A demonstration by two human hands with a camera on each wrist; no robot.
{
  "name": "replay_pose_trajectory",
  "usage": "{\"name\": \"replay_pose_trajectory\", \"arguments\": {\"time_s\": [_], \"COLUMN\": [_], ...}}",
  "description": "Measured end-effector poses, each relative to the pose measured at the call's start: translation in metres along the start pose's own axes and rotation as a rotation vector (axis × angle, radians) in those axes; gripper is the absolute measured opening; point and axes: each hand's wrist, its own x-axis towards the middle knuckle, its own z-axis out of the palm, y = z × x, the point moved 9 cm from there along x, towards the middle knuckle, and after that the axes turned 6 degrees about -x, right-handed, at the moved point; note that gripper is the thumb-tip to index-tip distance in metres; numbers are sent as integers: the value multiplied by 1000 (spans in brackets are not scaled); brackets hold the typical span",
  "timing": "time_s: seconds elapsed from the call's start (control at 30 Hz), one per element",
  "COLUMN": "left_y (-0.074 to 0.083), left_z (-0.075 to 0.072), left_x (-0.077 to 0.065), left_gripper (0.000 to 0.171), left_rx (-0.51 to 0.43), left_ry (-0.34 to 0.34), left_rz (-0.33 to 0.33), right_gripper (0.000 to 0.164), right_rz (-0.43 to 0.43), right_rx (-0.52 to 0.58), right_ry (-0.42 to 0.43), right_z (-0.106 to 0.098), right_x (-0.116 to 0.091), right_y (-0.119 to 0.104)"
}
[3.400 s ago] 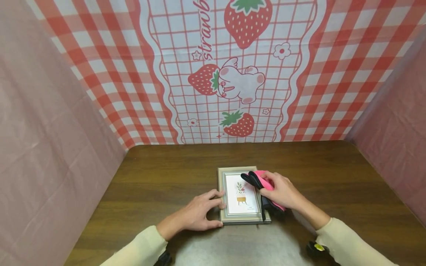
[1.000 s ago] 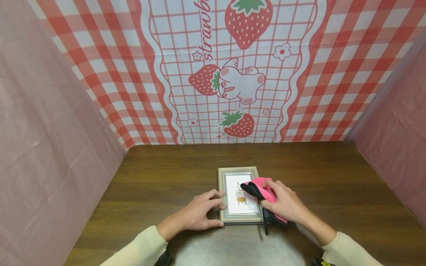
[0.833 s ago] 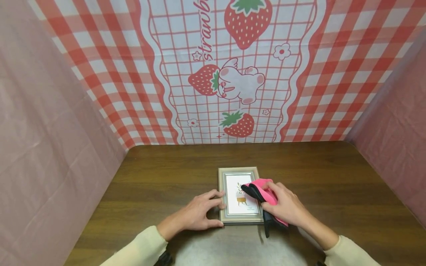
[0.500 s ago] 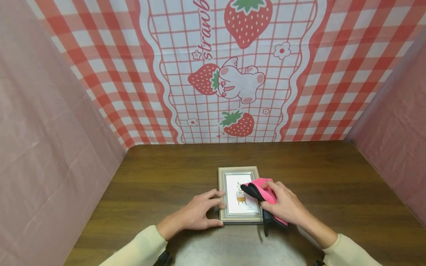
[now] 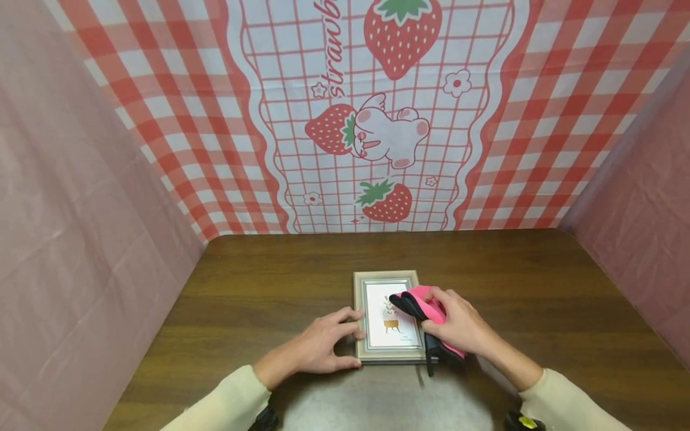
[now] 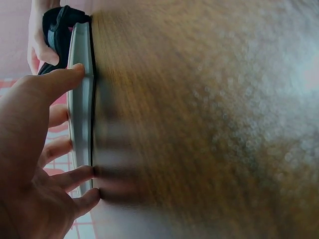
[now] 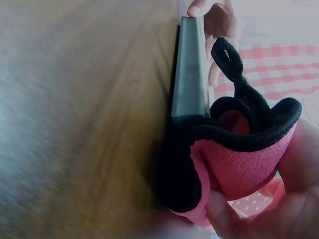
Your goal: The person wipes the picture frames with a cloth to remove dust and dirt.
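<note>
A picture frame [image 5: 358,299] with a pale border lies flat on the table, holding a print of a potted plant. My left hand [image 5: 323,344] rests against its left side, the fingers spread along the edge and the thumb at the near left corner. The left wrist view shows that hand's fingertips touching the frame's side [image 6: 82,109]. My right hand [image 5: 458,320] grips a folded pink cleaning cloth [image 5: 431,304] with black edging, pressed over the right part of the frame. In the right wrist view the cloth [image 7: 244,164] bunches over the frame's side, and its black loop sticks up.
The brown wooden table [image 5: 259,281] extends around the frame on every side. A red-and-white checked strawberry cloth [image 5: 388,131] hangs behind it. Pink fabric walls [image 5: 97,215] stand at left and right.
Over the earlier frames my right hand slid the cloth down the frame's right side, then slightly back up. My left hand and the frame stay in place.
</note>
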Motion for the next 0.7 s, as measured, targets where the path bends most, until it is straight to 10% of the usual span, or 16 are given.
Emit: {"name": "replay_pose_trajectory", "arguments": {"time_s": [0.7], "left_y": [-1], "left_z": [1], "left_x": [-1], "left_gripper": [40], "left_rx": [2], "left_ry": [-5], "left_rz": [-8], "right_gripper": [45], "right_rz": [18], "right_rx": [23], "right_ry": [-49], "right_z": [-2], "right_x": [64], "right_y": [14]}}
